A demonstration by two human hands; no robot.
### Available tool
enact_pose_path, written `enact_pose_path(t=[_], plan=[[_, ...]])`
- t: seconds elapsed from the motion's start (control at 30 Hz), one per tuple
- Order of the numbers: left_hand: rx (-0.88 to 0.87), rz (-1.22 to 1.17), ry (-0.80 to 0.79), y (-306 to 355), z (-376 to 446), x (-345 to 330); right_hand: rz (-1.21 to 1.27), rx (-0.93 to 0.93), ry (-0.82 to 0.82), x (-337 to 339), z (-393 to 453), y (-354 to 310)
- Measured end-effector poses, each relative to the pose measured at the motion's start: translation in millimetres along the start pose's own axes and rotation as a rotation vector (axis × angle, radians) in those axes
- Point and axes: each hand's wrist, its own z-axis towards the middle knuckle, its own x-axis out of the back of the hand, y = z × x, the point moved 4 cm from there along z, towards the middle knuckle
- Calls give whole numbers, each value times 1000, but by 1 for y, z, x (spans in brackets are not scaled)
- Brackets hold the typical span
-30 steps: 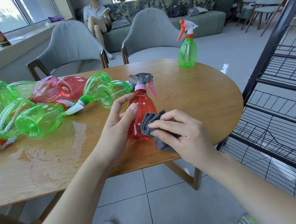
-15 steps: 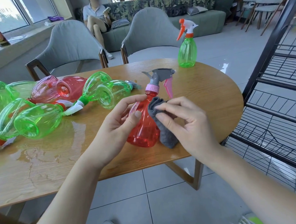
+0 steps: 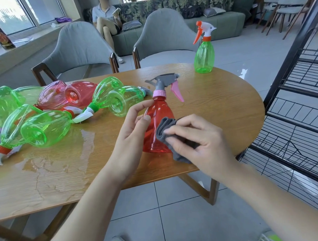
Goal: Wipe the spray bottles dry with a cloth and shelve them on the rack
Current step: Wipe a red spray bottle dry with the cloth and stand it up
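Observation:
A red spray bottle (image 3: pixel 157 118) with a grey head and pink trigger stands upright near the front edge of the wooden table (image 3: pixel 217 104). My left hand (image 3: pixel 131 132) grips its left side, thumb and fingers curled round the body. With my right hand (image 3: pixel 198 144) I press a folded grey cloth (image 3: pixel 165 131) against the bottle's right side. Several green and red spray bottles (image 3: pixel 46 115) lie on their sides at the left. One green bottle (image 3: pixel 204 52) stands upright at the table's far edge. The black wire rack (image 3: pixel 298 104) stands on the right.
A water puddle (image 3: pixel 53 160) spreads over the table's left front. Two grey armchairs (image 3: pixel 162 35) stand behind the table. A person sits on a sofa (image 3: pixel 223 22) further back. Tiled floor lies between the table and the rack.
The red bottle went from tilted and lifted back to standing upright. My right hand moved the cloth down its right side. My left hand slid up toward the neck.

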Motion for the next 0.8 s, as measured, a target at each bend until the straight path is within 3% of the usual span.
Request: enact_pose_path(t=[0.23, 0.5, 0.8], plan=[[40, -31, 32, 1, 1, 2, -107, 191, -76, -8, -6, -7], [33, -48, 8, 4, -1, 5, -64, 101, -39, -5, -9, -2], [6, 2, -167, 4, -3, 4, -38, -198, 197, 7, 15, 9]])
